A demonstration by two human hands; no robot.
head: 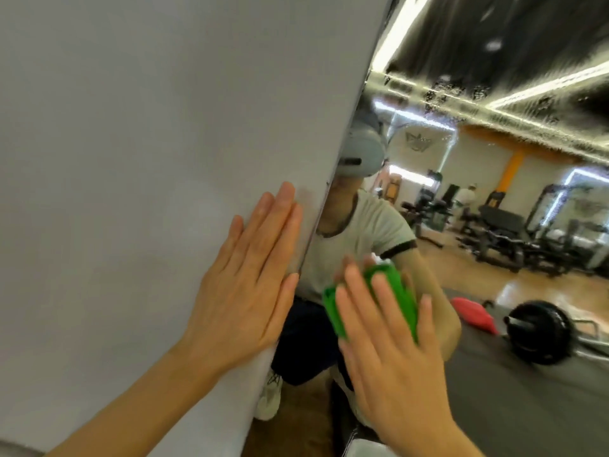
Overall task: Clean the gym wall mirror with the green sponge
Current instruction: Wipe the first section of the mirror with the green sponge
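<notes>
My right hand lies flat, fingers straight, pressing the green sponge onto the wet mirror low beside its left edge, while my left hand, fingers straight too, braces on the grey wall for balance.

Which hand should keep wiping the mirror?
The right hand: it presses the green sponge flat against the mirror. The left hand rests flat on the wall.
</notes>
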